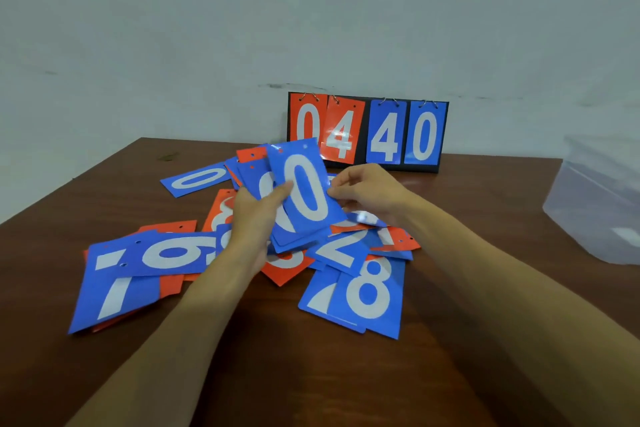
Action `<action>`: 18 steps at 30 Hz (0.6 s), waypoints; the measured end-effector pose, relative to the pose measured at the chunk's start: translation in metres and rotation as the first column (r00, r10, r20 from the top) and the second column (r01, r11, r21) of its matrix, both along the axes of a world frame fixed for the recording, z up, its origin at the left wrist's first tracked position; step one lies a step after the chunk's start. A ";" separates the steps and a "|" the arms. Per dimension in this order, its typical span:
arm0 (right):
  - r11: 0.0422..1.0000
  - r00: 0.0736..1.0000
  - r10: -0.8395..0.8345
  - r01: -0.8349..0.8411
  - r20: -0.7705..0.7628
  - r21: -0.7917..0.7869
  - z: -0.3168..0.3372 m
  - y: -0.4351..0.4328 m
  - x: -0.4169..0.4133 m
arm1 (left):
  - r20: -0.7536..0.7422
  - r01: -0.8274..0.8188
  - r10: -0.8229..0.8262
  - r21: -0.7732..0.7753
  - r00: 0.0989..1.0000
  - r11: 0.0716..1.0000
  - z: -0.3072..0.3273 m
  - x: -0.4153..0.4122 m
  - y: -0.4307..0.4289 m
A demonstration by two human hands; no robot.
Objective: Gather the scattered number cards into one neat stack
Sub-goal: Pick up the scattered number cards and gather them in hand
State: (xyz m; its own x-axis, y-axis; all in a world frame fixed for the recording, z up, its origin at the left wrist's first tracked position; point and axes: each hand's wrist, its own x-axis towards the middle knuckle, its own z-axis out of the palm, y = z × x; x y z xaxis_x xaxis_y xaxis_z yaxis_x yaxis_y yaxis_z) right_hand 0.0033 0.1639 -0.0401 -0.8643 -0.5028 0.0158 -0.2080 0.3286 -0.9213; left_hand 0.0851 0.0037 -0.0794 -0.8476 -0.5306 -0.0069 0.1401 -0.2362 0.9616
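- The left hand grips the held cards above the middle of the table, its thumb pressed on the top card, a blue 0.
- The right hand pinches that card's right edge.
- This step likely goes best by sliding the 0 square onto the cards beneath and levelling the edges before reaching again.
- Counted: one scoreboard at the back showing four cards, two orange and two blue, and one plastic box at the right.
- The loose cards overlap around the hands. Five blue faces read 0, 7, 6, 2 and 8; the orange ones are partly buried, so the total cannot be told.
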 end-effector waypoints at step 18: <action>0.647 0.965 -0.144 0.258 -0.218 0.717 -0.028 0.005 -0.102 | 0.062 0.153 -0.169 0.206 0.984 0.967 -0.005 -0.005 -0.003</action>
State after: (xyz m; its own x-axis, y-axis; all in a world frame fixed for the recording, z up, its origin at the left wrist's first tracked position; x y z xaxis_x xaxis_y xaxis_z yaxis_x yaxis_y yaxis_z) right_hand -0.0991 0.1690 -0.0678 -0.9636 -0.2130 -0.1615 -0.1509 0.9322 -0.3291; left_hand 0.0805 0.0011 -0.0848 -0.9144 -0.3680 -0.1685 0.0103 -0.4373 0.8993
